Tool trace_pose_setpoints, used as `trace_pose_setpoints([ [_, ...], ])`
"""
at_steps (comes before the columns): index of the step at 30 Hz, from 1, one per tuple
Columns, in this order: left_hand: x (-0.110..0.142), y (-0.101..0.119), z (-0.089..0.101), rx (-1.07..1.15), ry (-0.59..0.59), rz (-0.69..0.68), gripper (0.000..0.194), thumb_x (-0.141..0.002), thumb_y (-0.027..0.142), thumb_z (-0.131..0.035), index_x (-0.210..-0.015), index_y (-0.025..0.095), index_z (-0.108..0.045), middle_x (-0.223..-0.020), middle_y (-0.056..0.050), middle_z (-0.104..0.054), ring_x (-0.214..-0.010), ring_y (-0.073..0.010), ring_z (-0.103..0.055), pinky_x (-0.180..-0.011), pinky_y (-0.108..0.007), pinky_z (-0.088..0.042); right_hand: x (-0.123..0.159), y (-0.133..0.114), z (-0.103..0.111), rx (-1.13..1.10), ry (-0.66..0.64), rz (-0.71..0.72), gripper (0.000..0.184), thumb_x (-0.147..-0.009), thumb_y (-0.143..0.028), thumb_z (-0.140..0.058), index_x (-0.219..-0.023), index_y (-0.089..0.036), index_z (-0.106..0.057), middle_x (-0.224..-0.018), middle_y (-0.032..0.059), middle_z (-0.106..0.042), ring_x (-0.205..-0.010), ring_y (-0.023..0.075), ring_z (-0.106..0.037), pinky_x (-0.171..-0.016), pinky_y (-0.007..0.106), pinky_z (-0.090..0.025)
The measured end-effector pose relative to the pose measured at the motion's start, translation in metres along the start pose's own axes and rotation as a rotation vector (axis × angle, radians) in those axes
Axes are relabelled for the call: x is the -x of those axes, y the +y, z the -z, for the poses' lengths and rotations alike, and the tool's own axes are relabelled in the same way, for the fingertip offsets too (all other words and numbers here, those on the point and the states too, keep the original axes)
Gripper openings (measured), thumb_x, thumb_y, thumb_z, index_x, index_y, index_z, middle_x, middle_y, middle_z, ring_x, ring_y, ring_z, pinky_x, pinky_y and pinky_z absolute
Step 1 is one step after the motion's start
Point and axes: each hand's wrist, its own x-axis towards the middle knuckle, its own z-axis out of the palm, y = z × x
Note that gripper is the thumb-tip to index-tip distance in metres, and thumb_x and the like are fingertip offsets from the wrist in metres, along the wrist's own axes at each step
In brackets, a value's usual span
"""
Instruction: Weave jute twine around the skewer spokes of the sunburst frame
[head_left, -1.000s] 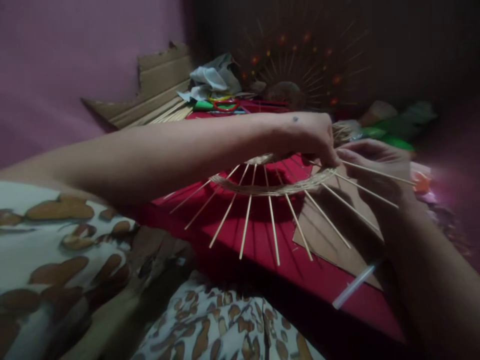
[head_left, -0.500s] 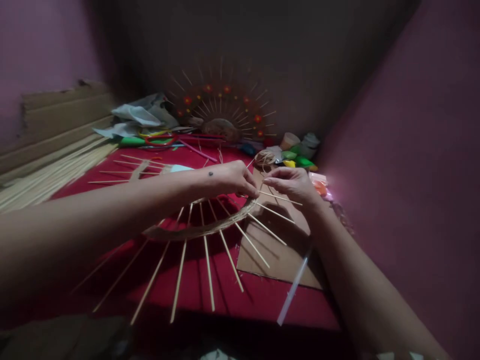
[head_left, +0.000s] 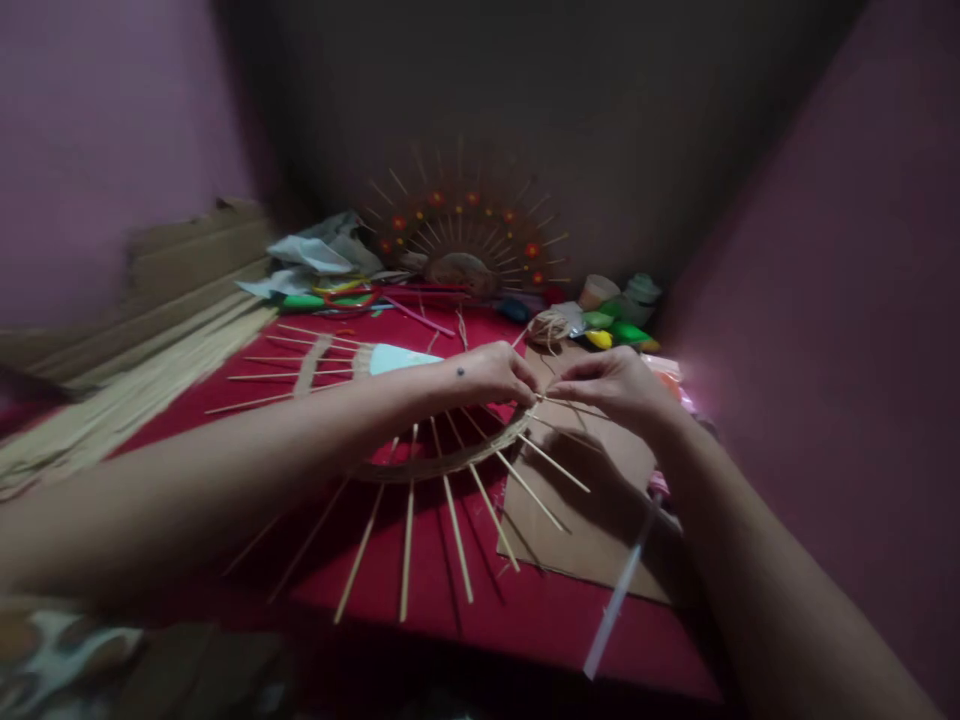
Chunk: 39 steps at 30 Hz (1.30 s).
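Observation:
A ring of woven twine [head_left: 450,464] with thin wooden sticks [head_left: 457,535] radiating from it is tilted above the red cloth. My left hand [head_left: 506,375] is closed in a pinch on the ring's right side, where a stick meets the twine. Just to its right, my right hand [head_left: 607,385] has thumb and forefinger pressed together at the same stick; it seems to pinch a thin strand of twine, too fine to make out fully. Both sets of fingertips nearly touch. My left forearm hides the ring's far left part.
Under the ring's right side lies a cardboard sheet [head_left: 570,540], with a translucent stick [head_left: 622,605] beside it. Long pale sticks [head_left: 165,385] lie at left. A light-blue piece [head_left: 401,360], a twine bundle [head_left: 550,328] and a flower-decorated stick fan [head_left: 461,235] sit farther back.
My right hand has come down and in, so its fingertips now meet the stick beside my left fingers. The whole view has shifted; my left hand keeps its pinch.

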Motion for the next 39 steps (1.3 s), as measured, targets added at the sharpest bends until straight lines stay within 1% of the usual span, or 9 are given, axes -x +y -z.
trace_pose_setpoints([
  [5,0.001,-0.001,-0.003,-0.032,0.024,-0.097,0.017,-0.068,0.019,-0.060,-0.076,0.019,-0.075,-0.056,0.005,-0.052,-0.059,-0.0097,-0.045,-0.056,-0.022,-0.032,0.001,0.001,-0.008,0.116,0.002,0.069,0.021,-0.073,-0.042,-0.070,-0.073,-0.022,-0.078,-0.067,0.0028,-0.072,-0.059,0.0154,-0.058,-0.055,0.027,-0.040],
  [9,0.004,0.001,-0.005,-0.071,0.080,-0.063,0.019,-0.070,0.021,-0.060,-0.079,0.018,-0.076,-0.056,0.006,-0.054,-0.068,-0.0118,-0.051,-0.058,-0.020,-0.034,0.002,0.001,-0.016,0.320,0.067,0.103,0.017,-0.076,-0.039,-0.068,-0.074,-0.026,-0.079,-0.062,0.0015,-0.071,-0.054,0.0146,-0.056,-0.053,0.027,-0.037],
  [12,-0.003,-0.006,-0.002,-0.093,0.146,-0.024,0.022,-0.069,0.020,-0.062,-0.084,0.018,-0.077,-0.062,0.005,-0.061,-0.073,-0.0137,-0.055,-0.061,-0.021,-0.036,0.004,-0.004,-0.016,0.520,0.152,0.057,0.014,-0.077,-0.036,-0.067,-0.076,-0.028,-0.079,-0.067,0.0030,-0.072,-0.057,0.0165,-0.058,-0.054,0.028,-0.036],
  [15,-0.012,-0.018,0.004,-0.097,0.195,0.003,0.022,-0.064,0.017,-0.065,-0.083,0.017,-0.077,-0.063,0.001,-0.065,-0.068,-0.0142,-0.055,-0.062,-0.024,-0.038,0.006,-0.010,-0.008,0.649,0.152,-0.027,0.013,-0.077,-0.031,-0.067,-0.076,-0.026,-0.079,-0.070,0.0054,-0.073,-0.060,0.0189,-0.060,-0.054,0.029,-0.036],
  [20,-0.018,-0.030,0.018,-0.066,0.255,0.012,0.024,-0.064,0.020,-0.064,-0.084,0.016,-0.078,-0.057,-0.001,-0.063,-0.059,-0.0144,-0.053,-0.060,-0.026,-0.038,0.004,-0.007,0.007,0.388,-0.011,-0.200,0.014,-0.075,-0.024,-0.065,-0.076,-0.020,-0.078,-0.054,0.0023,-0.067,-0.047,0.0132,-0.055,-0.048,0.026,-0.037],
  [23,-0.015,-0.035,0.024,-0.054,0.285,0.005,0.024,-0.064,0.021,-0.064,-0.083,0.017,-0.078,-0.057,-0.001,-0.063,-0.058,-0.0141,-0.052,-0.060,-0.026,-0.038,0.001,0.001,0.010,0.267,-0.029,-0.278,0.018,-0.075,-0.024,-0.063,-0.079,-0.016,-0.078,-0.048,0.0015,-0.064,-0.040,0.0099,-0.047,-0.041,0.023,-0.034],
  [27,-0.012,-0.037,0.028,-0.006,0.305,-0.003,0.022,-0.063,0.021,-0.065,-0.081,0.018,-0.078,-0.059,-0.001,-0.063,-0.056,-0.0129,-0.051,-0.058,-0.026,-0.038,-0.003,0.010,0.009,0.218,0.052,-0.297,0.018,-0.074,-0.023,-0.064,-0.082,-0.016,-0.079,-0.049,0.0011,-0.063,-0.043,0.0098,-0.048,-0.044,0.023,-0.034],
  [33,-0.007,-0.029,0.035,0.025,0.332,-0.035,0.022,-0.065,0.023,-0.065,-0.083,0.016,-0.077,-0.059,0.000,-0.063,-0.055,-0.0110,-0.050,-0.055,-0.025,-0.037,-0.007,0.020,0.000,0.094,-0.041,-0.289,0.021,-0.073,-0.034,-0.068,-0.084,-0.019,-0.079,-0.049,-0.0001,-0.061,-0.048,0.0113,-0.049,-0.050,0.025,-0.036],
  [39,-0.003,-0.027,0.042,0.093,0.346,-0.120,0.025,-0.066,0.028,-0.067,-0.085,0.015,-0.076,-0.071,-0.002,-0.069,-0.063,-0.0119,-0.055,-0.060,-0.024,-0.042,-0.004,0.011,-0.018,0.005,-0.037,-0.225,0.017,-0.075,-0.026,-0.066,-0.083,-0.020,-0.080,-0.054,0.0019,-0.063,-0.051,0.0116,-0.050,-0.049,0.025,-0.037],
])
